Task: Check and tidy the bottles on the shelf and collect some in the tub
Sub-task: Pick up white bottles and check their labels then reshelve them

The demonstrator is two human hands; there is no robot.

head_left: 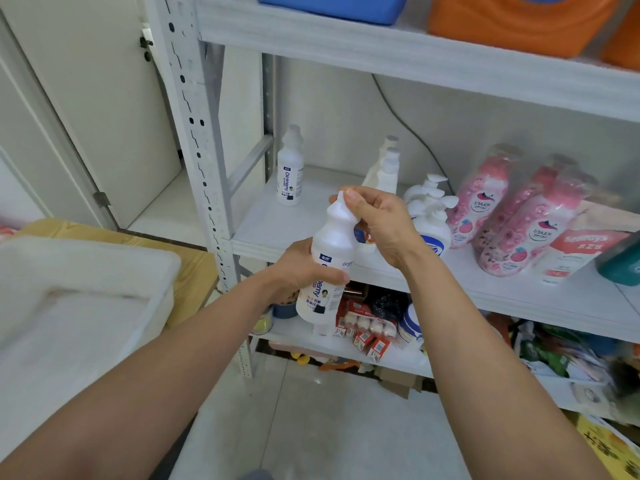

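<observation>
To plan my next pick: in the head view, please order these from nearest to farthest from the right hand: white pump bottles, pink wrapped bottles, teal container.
1. White plastic pump bottles, just right of the right hand.
2. Pink shrink-wrapped bottles, further right.
3. Teal container, at the far right edge.

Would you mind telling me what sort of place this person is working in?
Probably a home storeroom or small stockroom: a slotted metal shelf rack carries several identical cleaner bottles, wrapped pink bottle packs and, on the shelf above, big orange jugs.
</observation>
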